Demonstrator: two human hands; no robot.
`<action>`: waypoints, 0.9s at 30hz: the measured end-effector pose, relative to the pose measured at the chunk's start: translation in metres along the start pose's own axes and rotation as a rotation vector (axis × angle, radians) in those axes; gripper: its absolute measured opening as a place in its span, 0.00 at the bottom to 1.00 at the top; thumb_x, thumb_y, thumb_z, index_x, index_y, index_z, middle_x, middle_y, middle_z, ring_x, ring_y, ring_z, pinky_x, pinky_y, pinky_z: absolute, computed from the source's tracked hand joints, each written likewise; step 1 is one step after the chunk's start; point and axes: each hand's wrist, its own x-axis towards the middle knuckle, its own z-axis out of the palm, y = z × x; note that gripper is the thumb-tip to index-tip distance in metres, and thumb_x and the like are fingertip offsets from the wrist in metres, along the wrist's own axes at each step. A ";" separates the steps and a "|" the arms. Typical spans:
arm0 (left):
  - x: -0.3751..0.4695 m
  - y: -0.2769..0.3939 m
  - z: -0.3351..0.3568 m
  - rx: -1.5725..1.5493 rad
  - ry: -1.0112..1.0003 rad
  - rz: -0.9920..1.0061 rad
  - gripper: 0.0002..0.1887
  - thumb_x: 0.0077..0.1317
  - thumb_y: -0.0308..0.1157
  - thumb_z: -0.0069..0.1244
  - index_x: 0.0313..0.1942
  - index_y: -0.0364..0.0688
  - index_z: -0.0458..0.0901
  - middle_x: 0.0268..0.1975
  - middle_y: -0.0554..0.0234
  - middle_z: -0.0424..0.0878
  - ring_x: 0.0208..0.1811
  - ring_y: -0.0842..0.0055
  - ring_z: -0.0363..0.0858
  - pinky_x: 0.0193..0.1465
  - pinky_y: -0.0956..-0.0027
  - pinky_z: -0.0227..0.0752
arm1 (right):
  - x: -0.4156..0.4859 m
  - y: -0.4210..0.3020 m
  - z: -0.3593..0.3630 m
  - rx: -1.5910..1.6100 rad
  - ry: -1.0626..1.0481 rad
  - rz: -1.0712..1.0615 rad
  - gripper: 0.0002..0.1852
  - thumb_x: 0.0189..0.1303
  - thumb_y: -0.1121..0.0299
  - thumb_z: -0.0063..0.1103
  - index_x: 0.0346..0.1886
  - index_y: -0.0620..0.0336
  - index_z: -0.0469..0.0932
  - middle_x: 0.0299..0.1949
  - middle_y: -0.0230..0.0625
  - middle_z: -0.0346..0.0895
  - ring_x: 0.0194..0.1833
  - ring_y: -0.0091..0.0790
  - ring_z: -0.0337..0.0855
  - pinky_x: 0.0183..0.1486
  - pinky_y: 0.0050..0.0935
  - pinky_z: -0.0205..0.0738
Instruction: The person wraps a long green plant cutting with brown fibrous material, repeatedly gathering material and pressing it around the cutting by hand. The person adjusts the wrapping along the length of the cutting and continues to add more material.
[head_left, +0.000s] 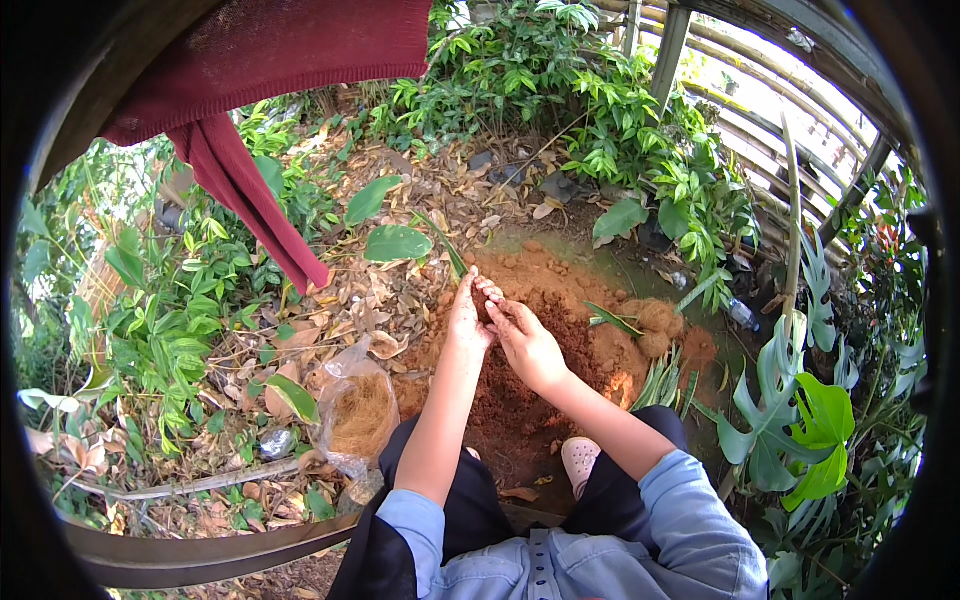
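My left hand (469, 319) and my right hand (525, 341) meet over the soil heap, cupped around a dark clump of soil (481, 301) that is mostly hidden by the fingers. Soil sticks to both hands. A long narrow green leaf (444, 244) reaches up past my left fingertips; whether it is held or lies behind them cannot be told. Below spreads loose reddish-brown soil (510, 405). To the right rest fibre-wrapped balls (656, 322), with a cut green leaf (613, 319) beside them. Several stiff long leaves (661, 384) lie near my right knee.
A clear plastic bag (364, 412) of brown fibre stands by my left knee. A maroon knitted garment (300, 60) hangs at upper left. Dry leaves (337, 300) cover the ground. A plastic bottle (742, 313), split-leaf plant (772, 427) and bamboo fence (780, 75) are at right.
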 end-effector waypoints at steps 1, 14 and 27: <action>0.001 -0.001 -0.001 0.033 0.003 -0.005 0.15 0.66 0.39 0.46 0.22 0.45 0.65 0.19 0.71 0.65 0.21 0.82 0.66 0.24 0.79 0.66 | -0.001 0.001 0.000 -0.036 -0.016 -0.011 0.21 0.50 0.80 0.55 0.51 0.63 0.73 0.45 0.45 0.71 0.45 0.45 0.75 0.45 0.33 0.74; 0.003 -0.014 -0.015 0.122 0.042 0.042 0.14 0.66 0.40 0.46 0.24 0.46 0.64 0.18 0.73 0.64 0.19 0.83 0.63 0.22 0.79 0.63 | -0.011 0.006 0.010 -0.124 -0.018 0.007 0.23 0.43 0.83 0.52 0.49 0.64 0.75 0.42 0.44 0.71 0.45 0.43 0.75 0.44 0.32 0.74; 0.005 -0.024 -0.014 0.267 0.134 0.075 0.14 0.65 0.40 0.47 0.26 0.44 0.65 0.20 0.70 0.63 0.20 0.80 0.63 0.23 0.77 0.63 | -0.016 0.014 0.018 -0.217 -0.043 -0.025 0.24 0.45 0.79 0.51 0.51 0.70 0.71 0.48 0.48 0.69 0.45 0.46 0.75 0.42 0.33 0.76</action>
